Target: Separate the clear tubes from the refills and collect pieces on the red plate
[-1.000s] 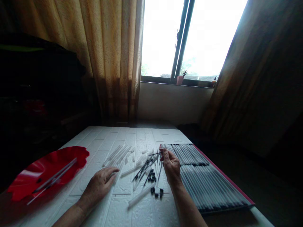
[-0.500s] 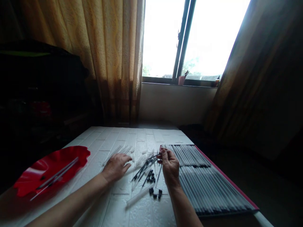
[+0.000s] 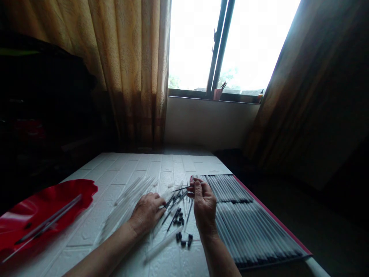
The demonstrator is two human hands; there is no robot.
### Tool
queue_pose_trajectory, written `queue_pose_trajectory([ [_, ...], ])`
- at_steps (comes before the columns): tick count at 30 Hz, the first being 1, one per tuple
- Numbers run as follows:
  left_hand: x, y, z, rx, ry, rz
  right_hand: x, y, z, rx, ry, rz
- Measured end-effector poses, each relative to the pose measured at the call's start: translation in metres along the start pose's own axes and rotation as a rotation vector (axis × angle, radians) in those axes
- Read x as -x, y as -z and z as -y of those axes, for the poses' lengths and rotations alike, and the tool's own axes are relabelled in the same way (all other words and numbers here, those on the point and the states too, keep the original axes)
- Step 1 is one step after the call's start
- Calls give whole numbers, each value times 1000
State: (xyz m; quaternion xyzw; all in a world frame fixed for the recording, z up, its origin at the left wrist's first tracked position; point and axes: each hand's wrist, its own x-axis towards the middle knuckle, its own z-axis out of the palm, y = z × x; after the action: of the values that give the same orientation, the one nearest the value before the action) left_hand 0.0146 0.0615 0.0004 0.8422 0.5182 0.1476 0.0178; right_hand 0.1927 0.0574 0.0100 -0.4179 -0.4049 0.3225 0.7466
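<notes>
Between thumb and fingers my right hand [image 3: 204, 200] pinches a thin dark rod [image 3: 181, 188], which points left over the pile. My left hand [image 3: 148, 211] rests at the left edge of the pile, its fingertips together near the dark rods [image 3: 172, 206]; what they grip, if anything, is hidden. Small black caps [image 3: 179, 220] lie below the pile, with several more [image 3: 183, 243] nearer to me. Clear tubes [image 3: 127, 204] lie spread beside and beyond my left hand.
At the right, a pink-edged tray [image 3: 300, 250] holds two rows of clear tubes with dark ends. A red wavy-rimmed dish [image 3: 83, 184] with long thin pieces stands at the left. The white brick-patterned table [image 3: 170, 165] reaches toward the window wall.
My left hand has moved right and nearer to me, to the dark rods, and its fingers have come together. My right hand still holds the rod. The view has shifted slightly.
</notes>
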Motion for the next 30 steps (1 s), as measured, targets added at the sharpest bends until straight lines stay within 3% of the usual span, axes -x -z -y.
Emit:
queue_pose_trajectory([
  [6,0,-1,-7,39,-20,-67,-2,1,-3,-19,-22,-27],
  [11,0,-12,-23,20,-106,-6,-2,2,-1,17,-19,-20],
  [19,9,1,-8,11,-85,-8,-1,2,3,51,-2,-2],
  [26,25,22,-28,33,-123,278,0,3,2,70,14,15],
  [30,32,25,-37,-14,-99,342,-1,3,1,78,13,29],
])
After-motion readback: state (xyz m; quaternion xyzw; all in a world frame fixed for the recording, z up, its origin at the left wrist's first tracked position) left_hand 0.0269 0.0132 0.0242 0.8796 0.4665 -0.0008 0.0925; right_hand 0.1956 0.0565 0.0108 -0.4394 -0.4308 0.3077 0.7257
